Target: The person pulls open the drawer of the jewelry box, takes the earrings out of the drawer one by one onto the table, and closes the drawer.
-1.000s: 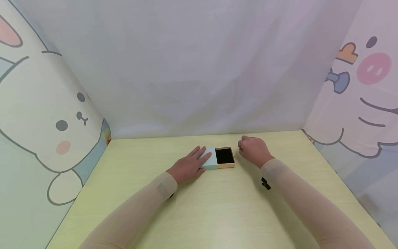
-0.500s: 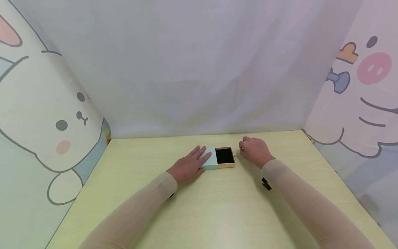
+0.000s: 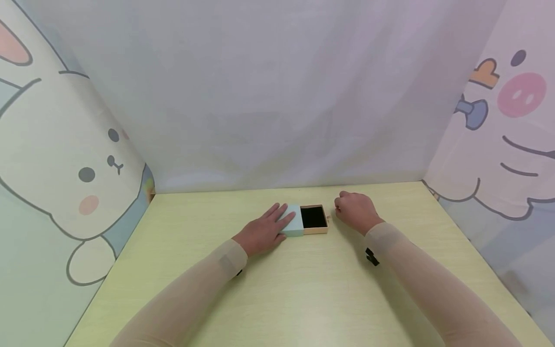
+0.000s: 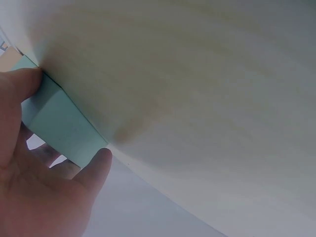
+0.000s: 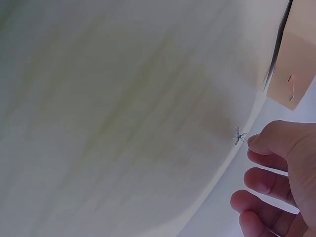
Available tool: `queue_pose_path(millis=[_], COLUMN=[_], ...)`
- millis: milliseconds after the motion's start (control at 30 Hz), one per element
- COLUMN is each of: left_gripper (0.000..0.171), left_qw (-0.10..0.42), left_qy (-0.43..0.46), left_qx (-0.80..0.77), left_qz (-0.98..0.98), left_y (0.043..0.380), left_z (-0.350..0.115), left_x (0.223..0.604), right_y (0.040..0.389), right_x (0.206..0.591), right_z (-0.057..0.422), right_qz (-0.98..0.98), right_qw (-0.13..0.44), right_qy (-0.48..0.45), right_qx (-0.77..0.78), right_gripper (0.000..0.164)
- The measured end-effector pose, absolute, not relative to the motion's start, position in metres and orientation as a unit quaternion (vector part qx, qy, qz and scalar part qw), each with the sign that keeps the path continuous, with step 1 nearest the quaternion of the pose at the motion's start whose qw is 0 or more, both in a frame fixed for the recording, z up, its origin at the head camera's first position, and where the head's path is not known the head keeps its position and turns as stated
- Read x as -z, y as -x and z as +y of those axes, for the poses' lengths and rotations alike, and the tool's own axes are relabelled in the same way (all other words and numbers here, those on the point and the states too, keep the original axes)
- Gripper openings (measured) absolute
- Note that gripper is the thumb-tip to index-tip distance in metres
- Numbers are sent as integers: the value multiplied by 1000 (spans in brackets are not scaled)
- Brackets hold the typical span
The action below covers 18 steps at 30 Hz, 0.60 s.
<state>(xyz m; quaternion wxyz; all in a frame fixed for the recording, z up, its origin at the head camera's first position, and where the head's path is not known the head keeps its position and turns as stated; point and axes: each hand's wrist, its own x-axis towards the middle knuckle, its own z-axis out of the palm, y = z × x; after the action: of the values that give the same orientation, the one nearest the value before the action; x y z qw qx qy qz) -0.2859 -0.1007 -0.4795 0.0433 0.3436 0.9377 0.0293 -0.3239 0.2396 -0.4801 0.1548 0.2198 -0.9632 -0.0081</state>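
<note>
My left hand (image 3: 262,233) holds a light-blue drawer-style gift box (image 3: 297,225) on the table, its fingers spread over the top. In the left wrist view, thumb and fingers span the box's blue sleeve (image 4: 69,126). The drawer (image 3: 315,231) sticks out to the right and shows a black lining; a small pull loop (image 3: 328,219) is on its end. Just right of the loop, my right hand (image 3: 356,211) hovers with curled fingers. Its thumb and forefinger pinch a tiny silver star-shaped trinket (image 5: 239,136), seen only in the right wrist view.
The pale wooden table (image 3: 277,299) extends around both arms. A white cloth (image 3: 277,96) hangs at the table's back edge. Side panels with a cartoon rabbit (image 3: 56,154) and another cartoon animal (image 3: 511,144) stand left and right.
My right hand has shifted very slightly right, away from the drawer's end, so more of the pull loop shows. My left hand and the box have stayed put.
</note>
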Motion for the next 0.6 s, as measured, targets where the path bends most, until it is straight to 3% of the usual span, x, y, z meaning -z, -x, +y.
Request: queue_pose_path(millis=[500,600], left_gripper=[72,76], left_qw=[42,24], left_qy=[-347,-358], left_qx=[-27,-31], left_qz=[936,933], left_y=[287,305], left_z=[-101,-107], left_x=[485,514], right_y=[324,324], right_x=[481,481], right_z=[240,240], right_qz=[-970,-971], right_qw=[133,131], right_qy=[-203,-199], right_qx=[14,18], right_gripper=[17,19])
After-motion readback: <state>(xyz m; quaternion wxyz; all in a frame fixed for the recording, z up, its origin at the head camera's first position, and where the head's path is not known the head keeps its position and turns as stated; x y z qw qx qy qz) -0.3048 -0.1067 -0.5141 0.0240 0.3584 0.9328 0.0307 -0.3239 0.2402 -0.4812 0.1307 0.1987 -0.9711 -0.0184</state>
